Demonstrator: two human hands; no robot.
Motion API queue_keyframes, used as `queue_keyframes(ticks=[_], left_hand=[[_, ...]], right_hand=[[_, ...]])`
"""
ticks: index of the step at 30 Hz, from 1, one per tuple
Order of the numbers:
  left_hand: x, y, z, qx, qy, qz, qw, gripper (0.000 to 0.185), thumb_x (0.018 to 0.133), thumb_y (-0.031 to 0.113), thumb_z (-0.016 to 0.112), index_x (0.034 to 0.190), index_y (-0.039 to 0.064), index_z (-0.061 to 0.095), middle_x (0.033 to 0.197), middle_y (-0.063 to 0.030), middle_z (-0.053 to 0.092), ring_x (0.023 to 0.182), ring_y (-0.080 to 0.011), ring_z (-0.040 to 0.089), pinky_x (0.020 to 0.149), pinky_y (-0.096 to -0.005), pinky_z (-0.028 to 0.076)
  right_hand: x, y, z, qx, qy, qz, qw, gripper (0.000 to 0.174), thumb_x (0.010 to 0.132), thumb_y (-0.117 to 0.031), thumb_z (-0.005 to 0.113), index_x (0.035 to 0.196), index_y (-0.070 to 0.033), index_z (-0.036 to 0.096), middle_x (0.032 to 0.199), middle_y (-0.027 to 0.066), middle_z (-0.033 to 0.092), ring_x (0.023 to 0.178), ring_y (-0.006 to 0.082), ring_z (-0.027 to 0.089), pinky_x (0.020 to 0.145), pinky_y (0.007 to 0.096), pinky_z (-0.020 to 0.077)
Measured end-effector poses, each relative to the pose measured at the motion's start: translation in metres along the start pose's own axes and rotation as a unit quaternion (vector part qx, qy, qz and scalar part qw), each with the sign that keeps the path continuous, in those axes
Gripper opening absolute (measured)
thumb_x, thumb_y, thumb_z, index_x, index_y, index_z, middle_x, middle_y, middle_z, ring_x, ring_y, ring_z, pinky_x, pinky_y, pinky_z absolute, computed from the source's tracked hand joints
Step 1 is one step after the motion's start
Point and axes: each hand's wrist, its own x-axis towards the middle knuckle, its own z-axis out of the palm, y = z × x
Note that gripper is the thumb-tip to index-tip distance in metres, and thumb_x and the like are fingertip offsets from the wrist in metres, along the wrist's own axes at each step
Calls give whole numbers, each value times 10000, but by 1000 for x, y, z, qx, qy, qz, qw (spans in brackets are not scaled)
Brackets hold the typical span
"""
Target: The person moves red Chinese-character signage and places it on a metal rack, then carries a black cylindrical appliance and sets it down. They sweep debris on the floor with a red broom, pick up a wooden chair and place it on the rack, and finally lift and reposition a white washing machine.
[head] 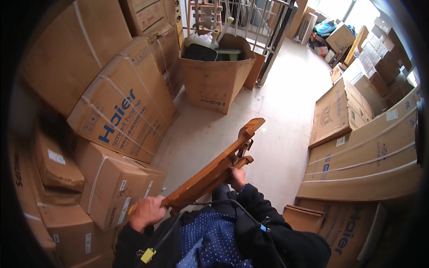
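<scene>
A piece of wooden furniture, which looks like a varnished chair [204,179], is carried at a slant in front of my body. My left hand [147,211] grips its lower left end. Farther along, my right hand [237,177] is closed around a wooden bar below the upper end. The far end, with a curved top piece [253,126], points ahead over the tiled floor. Much of the furniture's underside is hidden, so its full shape does not show.
Strapped cardboard boxes [124,110] are stacked along the left. An open carton [214,78] full of odds and ends stands ahead, beside a metal gate [264,30]. Long cartons [362,160] line the right side. Pale floor [285,87] runs between toward a bright window.
</scene>
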Motion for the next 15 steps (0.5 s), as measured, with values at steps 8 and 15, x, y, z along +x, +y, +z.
queue_keyframes(ticks=[8, 15], left_hand=[[188, 34, -65, -1, 6, 102, 995, 184, 768, 207, 617, 836, 36, 608, 797, -232, 665, 787, -439, 645, 730, -527, 510], [329, 40, -109, 10, -20, 215, 976, 190, 751, 179, 638, 869, 31, 636, 764, -226, 658, 750, -431, 643, 694, -507, 518]], right_hand=[[98, -114, 13, 68, 52, -14, 996, 346, 873, -77, 639, 1188, 61, 596, 1028, 170, 691, 882, 292, 707, 758, 402, 583], [167, -179, 10, 105, 72, -55, 990, 477, 926, -282, 667, 1241, 52, 537, 1110, 166, 669, 946, 300, 702, 794, 450, 598]])
